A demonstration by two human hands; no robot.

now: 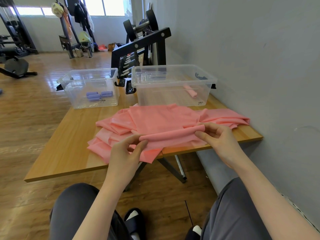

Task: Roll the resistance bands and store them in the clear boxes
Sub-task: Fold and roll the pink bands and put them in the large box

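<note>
We take the wooden table as our landmark. At its far edge stand two clear boxes, well apart from each other: the left box holds three purple rolled bands, and the right box, wider and nearer the grey wall, holds one pink roll. Behind the table, past the boxes, we see a black dumbbell rack with weights on it, and farther off on the wooden floor a clothes stand and gym machines. Nothing lies between our hands and the boxes except the band itself.

The pink resistance band sprawls in loose folds over the near right part of the table, one flap hanging over the near edge. Its near edge is turned up into a thin roll that runs left to right just above that table edge.

Our left hand pinches the left end of the roll between thumb and fingertips, palm turned toward us, forearm rising from our lap. Our right hand pinches the right end likewise, fingers curled over the top of the roll, wrist bent inward. Both hands hover at the table's near edge, well apart from each other, with the roll stretched between them.
</note>
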